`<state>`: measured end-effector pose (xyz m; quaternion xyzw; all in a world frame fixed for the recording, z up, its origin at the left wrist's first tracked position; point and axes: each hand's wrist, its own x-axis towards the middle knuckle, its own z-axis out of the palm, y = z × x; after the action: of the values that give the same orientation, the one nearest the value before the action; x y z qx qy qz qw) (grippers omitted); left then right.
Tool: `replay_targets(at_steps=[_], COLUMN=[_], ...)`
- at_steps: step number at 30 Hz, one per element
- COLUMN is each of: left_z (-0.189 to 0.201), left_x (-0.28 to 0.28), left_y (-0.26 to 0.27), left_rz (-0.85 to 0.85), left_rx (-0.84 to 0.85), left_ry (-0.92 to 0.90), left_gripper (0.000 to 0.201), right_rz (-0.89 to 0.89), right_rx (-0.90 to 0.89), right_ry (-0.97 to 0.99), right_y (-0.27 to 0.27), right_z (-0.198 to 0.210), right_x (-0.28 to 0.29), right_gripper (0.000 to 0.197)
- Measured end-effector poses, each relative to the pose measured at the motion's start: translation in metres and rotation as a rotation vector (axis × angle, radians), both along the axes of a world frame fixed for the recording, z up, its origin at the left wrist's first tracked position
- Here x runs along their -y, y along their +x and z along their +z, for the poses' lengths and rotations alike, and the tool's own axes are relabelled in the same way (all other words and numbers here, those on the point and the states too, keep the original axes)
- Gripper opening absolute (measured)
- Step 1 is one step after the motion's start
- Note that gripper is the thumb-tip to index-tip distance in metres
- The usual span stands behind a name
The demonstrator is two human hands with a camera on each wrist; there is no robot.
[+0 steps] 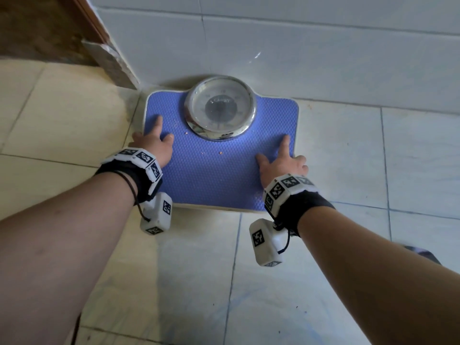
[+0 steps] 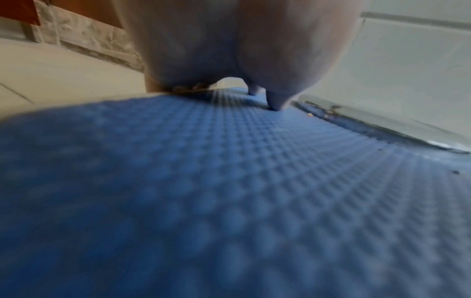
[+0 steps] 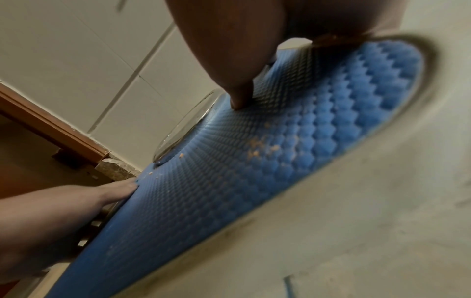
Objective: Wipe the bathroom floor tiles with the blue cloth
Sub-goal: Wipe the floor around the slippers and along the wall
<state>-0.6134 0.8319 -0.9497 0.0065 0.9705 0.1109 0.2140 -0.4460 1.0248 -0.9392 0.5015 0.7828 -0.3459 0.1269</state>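
Note:
No blue cloth shows in any view. A bathroom scale point(image 1: 219, 175) with a blue dimpled top and a chrome dial point(image 1: 221, 107) sits on the pale floor tiles point(image 1: 336, 270), against the wall. My left hand point(image 1: 153, 143) holds its left edge: index finger and thumb lie on top, the other fingers wrap the side. My right hand point(image 1: 281, 163) holds the right edge the same way. Up close, the left hand point(image 2: 229, 40) rests on the blue top point(image 2: 229, 191). The right hand point(image 3: 229, 50) presses a fingertip on the scale point(image 3: 254, 171).
Orange crumbs point(image 1: 220, 153) lie on the scale top. A white tiled wall point(image 1: 298, 46) rises behind it, with a wooden door frame point(image 1: 87, 26) and a stone threshold point(image 1: 112, 63) at the left. A dark object point(image 1: 423, 253) peeks out behind my right forearm.

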Motion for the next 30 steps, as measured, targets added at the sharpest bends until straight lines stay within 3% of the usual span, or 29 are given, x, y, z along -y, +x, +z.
replay_targets(at_steps=[5, 12, 16, 23, 30], left_z=[0.027, 0.045, 0.045, 0.033, 0.014], left_x=[-0.044, -0.142, -0.208, -0.308, -0.377], left_y=[0.023, 0.069, 0.112, 0.181, 0.238], left_rz=[-0.005, -0.378, -0.572, -0.702, -0.786], left_rx=[-0.152, -0.316, -0.248, -0.045, 0.050], left_ry=[0.053, 0.112, 0.205, 0.170, 0.119], left_gripper=[0.066, 0.068, 0.067, 0.064, 0.066], right_rz=[0.111, 0.093, 0.015, -0.191, -0.336], right_rx=[0.012, -0.015, 0.004, 0.078, 0.161], right_ry=[-0.016, 0.130, 0.230, 0.347, 0.369], right_y=[0.008, 0.045, 0.084, 0.173, 0.240], right_z=[0.003, 0.014, 0.021, 0.016, -0.007], right_x=[-0.015, -0.090, -0.155, -0.266, -0.323], right_gripper=[0.074, 0.066, 0.060, 0.053, 0.053])
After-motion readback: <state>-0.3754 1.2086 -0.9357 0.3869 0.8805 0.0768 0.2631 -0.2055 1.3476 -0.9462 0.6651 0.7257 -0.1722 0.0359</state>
